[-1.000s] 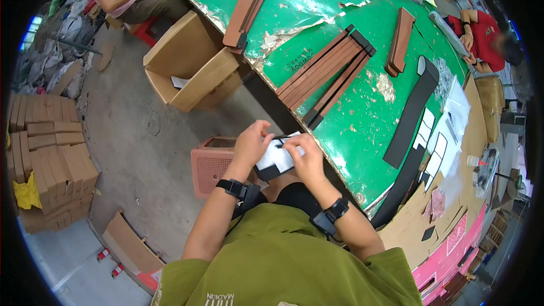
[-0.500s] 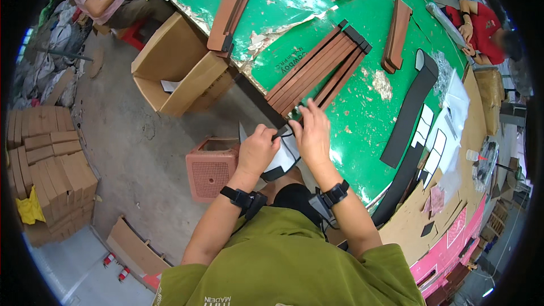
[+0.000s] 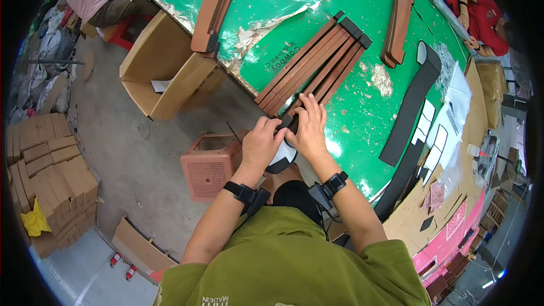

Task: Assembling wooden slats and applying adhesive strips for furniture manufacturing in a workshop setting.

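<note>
A black strip with a white face (image 3: 281, 157) hangs at the near edge of the green table, pinched by my left hand (image 3: 260, 143). Close beside it, my right hand (image 3: 309, 131) is bent over the same strip at the near end of a brown slat, its thumb near my left fingertips. That contact is partly hidden under the fingers. Several long brown slats with black far ends (image 3: 309, 68) lie fanned on the table, their near ends at my hands.
More brown slats (image 3: 212, 8) lie at the table's left edge, with others (image 3: 398, 28) farther right. Long black strips (image 3: 411, 107) and white-patched pieces lie at right. Left stand an open carton (image 3: 170, 68) and a pink plastic stool (image 3: 207, 173). Two other people sit at the far corners.
My hands have moved slightly closer together around the strip, and less of its white face shows. The right-hand slats in the fan are spread differently. The view has shifted slightly.
</note>
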A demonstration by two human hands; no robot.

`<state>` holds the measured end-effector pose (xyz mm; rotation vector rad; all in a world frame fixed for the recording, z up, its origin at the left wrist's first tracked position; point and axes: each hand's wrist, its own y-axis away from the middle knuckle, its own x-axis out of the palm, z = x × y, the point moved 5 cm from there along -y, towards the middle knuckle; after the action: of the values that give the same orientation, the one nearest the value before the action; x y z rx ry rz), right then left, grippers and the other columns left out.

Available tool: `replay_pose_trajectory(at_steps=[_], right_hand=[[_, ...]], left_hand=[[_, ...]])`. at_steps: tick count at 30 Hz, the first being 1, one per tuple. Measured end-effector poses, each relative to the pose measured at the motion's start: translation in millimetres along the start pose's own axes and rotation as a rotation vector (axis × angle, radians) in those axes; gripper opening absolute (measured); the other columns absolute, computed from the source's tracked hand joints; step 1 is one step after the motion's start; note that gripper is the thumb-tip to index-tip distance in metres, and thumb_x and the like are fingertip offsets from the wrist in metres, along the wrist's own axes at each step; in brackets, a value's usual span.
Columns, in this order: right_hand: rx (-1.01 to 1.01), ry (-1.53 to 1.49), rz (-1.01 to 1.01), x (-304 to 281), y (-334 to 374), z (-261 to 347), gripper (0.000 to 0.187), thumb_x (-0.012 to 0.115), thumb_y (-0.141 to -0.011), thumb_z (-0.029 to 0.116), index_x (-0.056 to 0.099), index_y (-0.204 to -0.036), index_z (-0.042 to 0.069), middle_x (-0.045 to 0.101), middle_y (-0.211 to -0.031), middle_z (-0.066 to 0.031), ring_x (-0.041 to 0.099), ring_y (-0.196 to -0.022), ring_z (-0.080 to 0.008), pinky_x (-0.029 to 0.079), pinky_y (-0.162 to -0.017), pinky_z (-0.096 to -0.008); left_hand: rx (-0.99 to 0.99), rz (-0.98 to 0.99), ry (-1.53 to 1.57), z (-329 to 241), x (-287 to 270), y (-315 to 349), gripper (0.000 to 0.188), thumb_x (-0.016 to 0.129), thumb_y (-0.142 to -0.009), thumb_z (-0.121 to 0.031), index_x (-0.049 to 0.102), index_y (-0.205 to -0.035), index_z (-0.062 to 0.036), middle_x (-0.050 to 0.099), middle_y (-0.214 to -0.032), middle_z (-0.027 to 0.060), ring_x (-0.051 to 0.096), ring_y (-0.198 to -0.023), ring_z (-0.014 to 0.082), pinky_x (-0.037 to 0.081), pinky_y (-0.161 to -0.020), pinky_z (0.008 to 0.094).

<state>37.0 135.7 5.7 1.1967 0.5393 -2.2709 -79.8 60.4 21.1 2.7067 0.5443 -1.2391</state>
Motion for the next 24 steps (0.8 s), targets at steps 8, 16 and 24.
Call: replay_pose_trajectory(at_steps=[8,16,24], right_hand=[[0.052,-0.009,-0.062,3.4,2.2,-3.4,0.059,0.076,-0.066,0.014,0.053,-0.119,0.003,0.043,-0.139,-0.0145,0.033,-0.137,-0.0337,0.023,-0.112,-0.0520],[0.040,0.001,-0.056,5.7,3.3,-5.0,0.065,0.074,-0.067,0.011,0.049,-0.127,0.003,0.042,-0.142,-0.0134,0.032,-0.138,-0.0316,0.022,-0.113,-0.0522],[0.032,-0.007,-0.057,7.0,3.9,-5.2,0.068,0.075,-0.067,0.012,0.047,-0.129,0.003,0.040,-0.144,-0.0131,0.032,-0.139,-0.0312,0.021,-0.113,-0.0524]], left_hand=[[-0.027,-0.011,0.033,4.2,18.7,-10.4,0.020,0.071,-0.081,-0.021,0.065,-0.094,-0.0073,0.060,-0.089,0.0088,0.064,-0.072,0.0301,0.052,-0.059,0.0382],[-0.002,-0.031,0.015,-2.0,21.5,-11.5,0.017,0.072,-0.079,-0.014,0.066,-0.092,-0.0040,0.061,-0.088,0.0070,0.065,-0.076,0.0234,0.053,-0.063,0.0330],[0.042,-0.105,-0.043,-1.9,21.7,-8.5,0.017,0.072,-0.079,-0.017,0.065,-0.089,-0.0063,0.059,-0.087,0.0059,0.064,-0.068,0.0264,0.053,-0.057,0.0342]])
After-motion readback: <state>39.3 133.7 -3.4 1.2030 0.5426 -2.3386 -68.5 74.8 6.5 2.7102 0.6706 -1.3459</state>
